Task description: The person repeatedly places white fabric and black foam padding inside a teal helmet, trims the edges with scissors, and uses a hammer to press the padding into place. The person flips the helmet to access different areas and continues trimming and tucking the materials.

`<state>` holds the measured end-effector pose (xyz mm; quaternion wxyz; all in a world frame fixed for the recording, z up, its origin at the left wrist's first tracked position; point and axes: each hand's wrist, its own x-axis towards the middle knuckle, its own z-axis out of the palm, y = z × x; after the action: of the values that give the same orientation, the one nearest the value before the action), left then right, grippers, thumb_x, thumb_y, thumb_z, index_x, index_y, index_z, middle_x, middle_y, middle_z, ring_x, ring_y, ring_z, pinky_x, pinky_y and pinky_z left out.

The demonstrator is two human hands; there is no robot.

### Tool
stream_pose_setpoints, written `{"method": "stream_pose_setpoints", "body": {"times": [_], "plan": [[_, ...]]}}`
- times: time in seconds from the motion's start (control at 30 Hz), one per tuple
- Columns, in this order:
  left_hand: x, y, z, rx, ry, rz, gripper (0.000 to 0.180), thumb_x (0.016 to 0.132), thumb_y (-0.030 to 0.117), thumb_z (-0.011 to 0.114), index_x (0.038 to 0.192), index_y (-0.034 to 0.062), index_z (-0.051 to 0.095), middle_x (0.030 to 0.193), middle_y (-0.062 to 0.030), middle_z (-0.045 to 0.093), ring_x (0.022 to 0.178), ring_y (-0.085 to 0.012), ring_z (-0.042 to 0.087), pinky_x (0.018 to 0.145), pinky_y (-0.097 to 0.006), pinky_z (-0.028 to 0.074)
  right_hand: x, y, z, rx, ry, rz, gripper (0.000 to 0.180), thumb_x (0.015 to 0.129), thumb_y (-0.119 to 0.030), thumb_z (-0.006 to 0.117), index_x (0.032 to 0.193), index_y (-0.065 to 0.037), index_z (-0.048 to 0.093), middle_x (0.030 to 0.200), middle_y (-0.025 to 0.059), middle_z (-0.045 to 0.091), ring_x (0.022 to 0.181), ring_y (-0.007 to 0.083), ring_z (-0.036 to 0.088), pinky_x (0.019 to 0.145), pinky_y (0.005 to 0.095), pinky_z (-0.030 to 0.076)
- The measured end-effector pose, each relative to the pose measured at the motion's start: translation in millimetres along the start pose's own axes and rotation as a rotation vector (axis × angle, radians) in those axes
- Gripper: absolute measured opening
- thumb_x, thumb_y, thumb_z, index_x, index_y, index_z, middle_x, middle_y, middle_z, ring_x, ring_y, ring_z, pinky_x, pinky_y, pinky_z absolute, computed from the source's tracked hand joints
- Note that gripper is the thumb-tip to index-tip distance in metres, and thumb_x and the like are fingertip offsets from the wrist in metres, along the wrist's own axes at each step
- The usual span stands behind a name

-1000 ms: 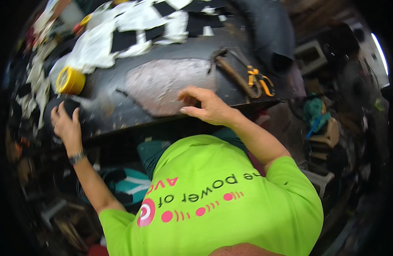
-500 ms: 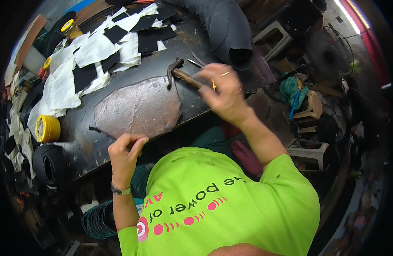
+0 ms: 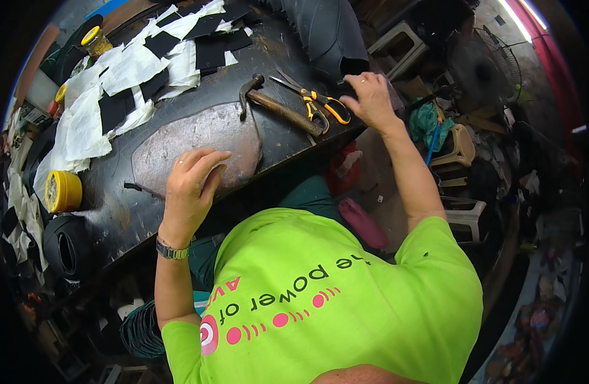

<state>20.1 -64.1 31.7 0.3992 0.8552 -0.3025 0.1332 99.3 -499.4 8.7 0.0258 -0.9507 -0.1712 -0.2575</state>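
My left hand (image 3: 193, 180) hovers over the near part of a flat brownish slab (image 3: 208, 137), its fingers curved and thumb apart, holding nothing I can see. My right hand (image 3: 372, 102) is open at the table's right end, fingertips beside the end of a large black sheet-like piece (image 3: 326, 38); whether they touch it I cannot tell. Scissors (image 3: 315, 99) with black and orange handles lie just left of that hand, blades pointing away to the left. Beside them a hammer (image 3: 278, 110) with a wooden handle rests near the slab's right edge.
White and black cloth pieces (image 3: 131, 70) cover the far left of the dark table (image 3: 275, 51). A yellow tub (image 3: 64, 191) and a black roll (image 3: 67, 248) sit at the left edge. A yellow-lidded jar (image 3: 96, 41) stands farther back. Stools (image 3: 454, 150) and a fan (image 3: 493, 64) are to the right.
My right hand has moved right, off the scissors, which now lie uncovered beside the hammer. My left hand has risen from the table's near edge over the slab, its fingers parting.
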Motion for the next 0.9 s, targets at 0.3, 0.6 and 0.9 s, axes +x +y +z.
{"method": "stream_pose_setpoints", "body": {"times": [0.3,0.6,0.9], "plan": [[6,14,-43,0.162,0.221,0.061,0.047,0.079,0.004,0.083,0.124,0.0083,0.072,0.128,-0.0129,0.064,0.12,-0.0303,0.062,0.101,-0.041,0.053,42,-52,-132,0.634,0.462,0.093,0.019,0.1,-0.005,0.065,0.117,0.0,0.07,0.102,0.001,0.066,0.096,0.0097,0.061,0.087,0.0234,0.048],[26,16,-50,-0.158,0.14,-0.057,0.05,0.087,0.011,0.07,0.136,0.0047,0.066,0.11,-0.0164,0.075,0.099,-0.0223,0.071,0.086,-0.034,0.055,161,-177,-89,1.554,-0.389,0.147,0.029,0.103,-0.016,0.063,0.129,-0.003,0.067,0.097,0.0063,0.073,0.09,0.011,0.065,0.08,0.0242,0.051],[-38,-82,2,-0.023,0.52,-0.369,0.06,0.102,0.025,0.066,0.151,-0.0012,0.044,0.125,-0.0191,0.065,0.104,-0.0155,0.064,0.086,-0.028,0.054,55,-134,3,0.327,-0.089,0.097,0.039,0.093,-0.025,0.067,0.13,-0.011,0.064,0.114,0.0145,0.069,0.106,0.0357,0.068,0.088,0.0447,0.055]]}}
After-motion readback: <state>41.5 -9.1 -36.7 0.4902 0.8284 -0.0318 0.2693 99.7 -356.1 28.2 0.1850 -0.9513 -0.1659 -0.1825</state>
